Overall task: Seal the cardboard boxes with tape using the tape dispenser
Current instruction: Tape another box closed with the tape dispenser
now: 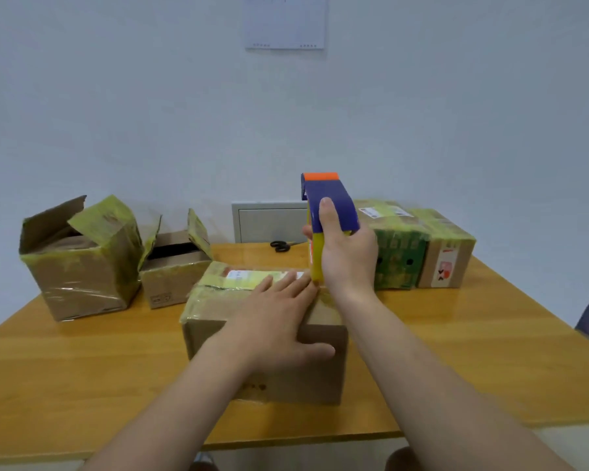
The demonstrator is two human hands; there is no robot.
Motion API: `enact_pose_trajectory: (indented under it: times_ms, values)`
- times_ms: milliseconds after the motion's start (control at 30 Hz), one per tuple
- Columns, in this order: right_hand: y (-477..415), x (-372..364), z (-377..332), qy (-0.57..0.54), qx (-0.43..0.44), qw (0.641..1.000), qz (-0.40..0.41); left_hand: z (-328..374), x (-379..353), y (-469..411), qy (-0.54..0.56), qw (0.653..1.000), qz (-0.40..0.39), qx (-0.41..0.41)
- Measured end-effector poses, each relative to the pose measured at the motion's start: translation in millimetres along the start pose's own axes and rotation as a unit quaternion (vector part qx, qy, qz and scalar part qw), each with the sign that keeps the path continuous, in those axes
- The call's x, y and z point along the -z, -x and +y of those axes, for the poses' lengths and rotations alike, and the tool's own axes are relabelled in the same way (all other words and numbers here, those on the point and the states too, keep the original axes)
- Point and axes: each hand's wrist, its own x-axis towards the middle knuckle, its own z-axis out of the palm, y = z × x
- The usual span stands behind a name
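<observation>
While left hand [276, 321] lies flat atop box [320, 379], right hand [351, 260] grips dispenser [346, 209].

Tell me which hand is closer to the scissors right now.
Right. The right hand, gripping the tape dispenser at the far edge of the box, is just right of the scissors; the left hand lies flat on the box top, nearer the person.

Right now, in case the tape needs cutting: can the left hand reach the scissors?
Probably yes: the left hand lies open on the box, and the scissors lie beyond it, nothing between.
</observation>
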Motion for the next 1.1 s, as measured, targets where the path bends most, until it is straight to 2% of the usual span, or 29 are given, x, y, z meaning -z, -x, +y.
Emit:
enact_pose_trajectory:
  times_ms: [167,267,533,667,767,900,1100]
  values:
    - [2,-7,12,-0.008,0.025,1.000,0.014,11,-21,-32,-0.040,0.997,0.058,0.022]
    - [-4,-1,16,-0.006,0.048,0.999,0.008,21,-24,-49,-0.045,0.996,0.063,0.037]
    - [-16,13,21,-0.071,0.044,0.996,-0.022,22,-13,-40,0.000,0.993,0.086,0.082]
    - [-25,13,27,-0.050,0.047,0.997,-0.031,23,-9,-36,0.027,0.988,0.120,0.095]
    - [-23,14,35,-0.012,0.083,0.995,-0.053,18,-10,-30,0.026,0.984,0.148,0.094]
    - [-27,15,42,0.004,0.086,0.994,-0.070,12,-18,-26,-0.054,0.989,0.131,0.046]
    - [-28,10,49,0.027,0.093,0.994,-0.057,3,-15,-22,-0.032,0.993,0.103,0.047]
